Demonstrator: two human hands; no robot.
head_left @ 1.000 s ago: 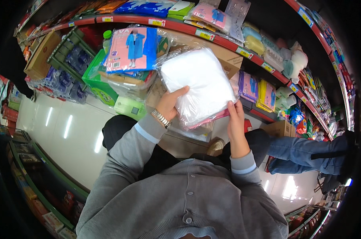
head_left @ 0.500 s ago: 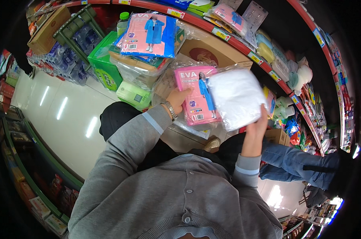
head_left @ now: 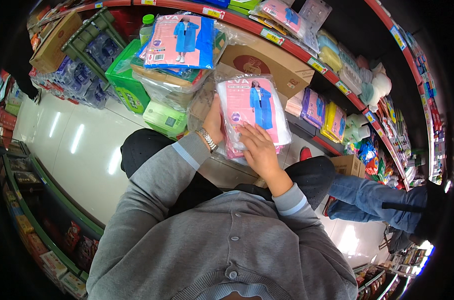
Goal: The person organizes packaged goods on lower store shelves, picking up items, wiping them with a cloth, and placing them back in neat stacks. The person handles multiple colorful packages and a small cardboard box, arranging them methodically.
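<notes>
White packet: now is turned printed side up, lying on the pink packet.
Left hand: holds the packets' left edge.
Right hand: rests on the front, slightly spread.
Beyond: cardboard box.

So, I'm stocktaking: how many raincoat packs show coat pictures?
5: held pack under the right hand; blue pack at left; purple pack, yellow pack at right; pink pack, upper shelf. More may be hidden.

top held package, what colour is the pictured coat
The pictured coat is blue, clearest in the head view.
</notes>
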